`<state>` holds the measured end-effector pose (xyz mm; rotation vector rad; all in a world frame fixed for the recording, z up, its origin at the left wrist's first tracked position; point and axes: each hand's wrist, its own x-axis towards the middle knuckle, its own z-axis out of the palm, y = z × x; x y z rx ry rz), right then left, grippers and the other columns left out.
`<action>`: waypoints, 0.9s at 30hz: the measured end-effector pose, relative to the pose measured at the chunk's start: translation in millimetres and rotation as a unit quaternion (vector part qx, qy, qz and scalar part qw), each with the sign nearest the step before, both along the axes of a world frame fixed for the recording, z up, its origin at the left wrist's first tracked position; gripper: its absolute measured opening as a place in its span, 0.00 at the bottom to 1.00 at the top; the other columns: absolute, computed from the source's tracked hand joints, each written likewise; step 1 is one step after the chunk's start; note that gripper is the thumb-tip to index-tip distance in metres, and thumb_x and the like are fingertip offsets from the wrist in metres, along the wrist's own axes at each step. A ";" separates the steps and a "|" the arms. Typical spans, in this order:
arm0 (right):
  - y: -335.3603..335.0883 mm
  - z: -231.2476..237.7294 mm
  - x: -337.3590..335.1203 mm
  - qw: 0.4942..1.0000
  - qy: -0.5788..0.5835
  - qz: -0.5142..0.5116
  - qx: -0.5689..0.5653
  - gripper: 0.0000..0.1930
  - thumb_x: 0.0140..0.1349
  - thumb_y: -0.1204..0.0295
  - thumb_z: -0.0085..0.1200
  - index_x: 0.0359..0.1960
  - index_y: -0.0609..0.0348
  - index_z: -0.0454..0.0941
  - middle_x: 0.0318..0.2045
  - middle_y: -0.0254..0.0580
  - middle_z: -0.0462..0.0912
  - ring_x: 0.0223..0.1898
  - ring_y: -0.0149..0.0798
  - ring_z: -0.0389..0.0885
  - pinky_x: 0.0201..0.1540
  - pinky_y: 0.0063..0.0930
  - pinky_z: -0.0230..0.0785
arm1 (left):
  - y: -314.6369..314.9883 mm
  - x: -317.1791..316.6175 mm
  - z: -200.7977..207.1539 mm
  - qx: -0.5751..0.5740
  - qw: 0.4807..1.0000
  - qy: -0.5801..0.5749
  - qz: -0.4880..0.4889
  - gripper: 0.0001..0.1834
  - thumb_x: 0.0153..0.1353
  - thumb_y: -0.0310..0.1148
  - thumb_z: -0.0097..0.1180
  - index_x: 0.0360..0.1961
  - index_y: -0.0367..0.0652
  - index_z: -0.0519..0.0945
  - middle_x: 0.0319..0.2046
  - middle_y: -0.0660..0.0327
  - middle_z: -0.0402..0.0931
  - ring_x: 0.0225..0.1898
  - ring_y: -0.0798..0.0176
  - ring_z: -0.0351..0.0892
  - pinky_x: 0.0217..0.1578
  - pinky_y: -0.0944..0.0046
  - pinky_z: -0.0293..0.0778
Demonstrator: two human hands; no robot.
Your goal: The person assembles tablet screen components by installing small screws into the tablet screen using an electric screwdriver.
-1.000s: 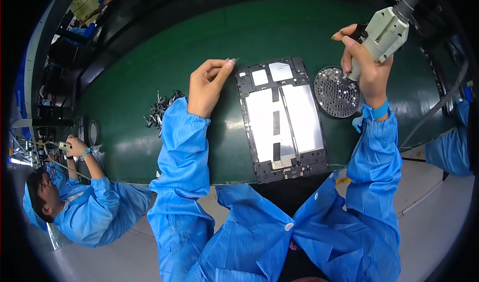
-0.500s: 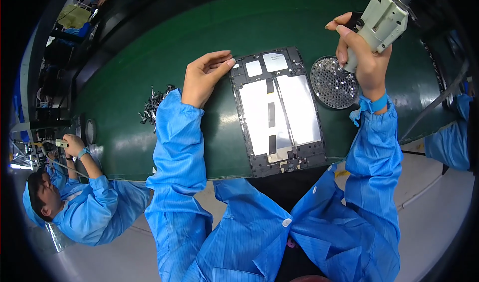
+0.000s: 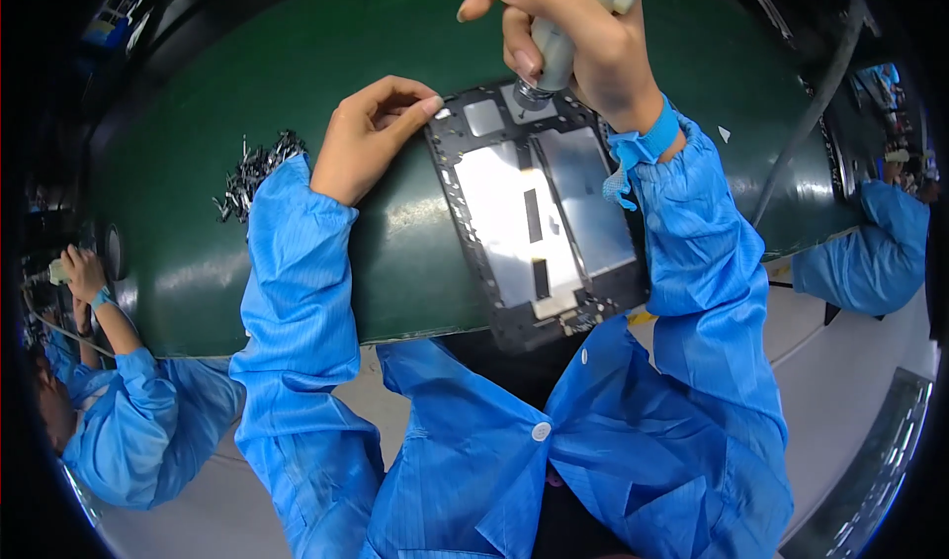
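Note:
An opened tablet [image 3: 499, 223] lies on the green bench, its black frame and silvery panels facing up. My left hand [image 3: 364, 142] grips its upper left corner, thumb and fingers pinched together there. In my right hand [image 3: 608, 60] is a pale electric screwdriver [image 3: 556, 53], held tip down with some fingers wrapped round its body. The tool's lower end is over the silver patch at the tablet's top edge; whether the bit touches cannot be made out. A blue wrist strap [image 3: 647, 142] circles my right wrist.
A heap of small black parts [image 3: 259, 175] lies on the green bench [image 3: 410, 262], left of my left arm. A grey cable [image 3: 806, 119] slants across the right side. Co-workers in blue sit at far left [image 3: 143, 430] and far right [image 3: 840, 262].
My right hand has carried the screwdriver left, from the round dish of screws to the tablet's top. The dish is now out of sight. My left hand stays at the same corner.

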<state>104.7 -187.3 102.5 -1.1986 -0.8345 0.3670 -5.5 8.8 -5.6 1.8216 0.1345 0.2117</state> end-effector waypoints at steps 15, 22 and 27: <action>43.3 -26.7 -15.9 0.999 0.024 0.045 0.013 0.13 0.68 0.67 0.49 0.34 0.68 0.77 0.27 0.47 0.83 0.14 0.28 0.72 0.19 0.23 0.67 | -10.7 -14.1 2.0 0.009 0.999 -0.031 -0.036 0.12 0.64 0.33 0.64 0.42 0.34 0.88 0.34 0.55 0.88 0.35 0.68 0.84 0.40 0.68 0.79; 50.0 -36.5 -15.5 0.998 -0.036 0.044 0.013 0.16 0.69 0.65 0.48 0.39 0.69 0.78 0.30 0.50 0.84 0.14 0.27 0.71 0.19 0.23 0.67 | -7.1 -13.5 7.6 -0.066 0.997 0.007 -0.046 0.13 0.64 0.30 0.64 0.45 0.31 0.86 0.37 0.55 0.86 0.39 0.65 0.84 0.46 0.68 0.79; 55.6 -34.7 -18.0 0.977 0.171 0.106 0.075 0.17 0.69 0.63 0.49 0.39 0.69 0.78 0.29 0.51 0.84 0.14 0.28 0.71 0.19 0.23 0.68 | -0.4 -10.9 -4.6 -0.024 0.999 0.028 -0.036 0.14 0.64 0.29 0.63 0.48 0.32 0.85 0.38 0.53 0.85 0.40 0.61 0.85 0.50 0.65 0.80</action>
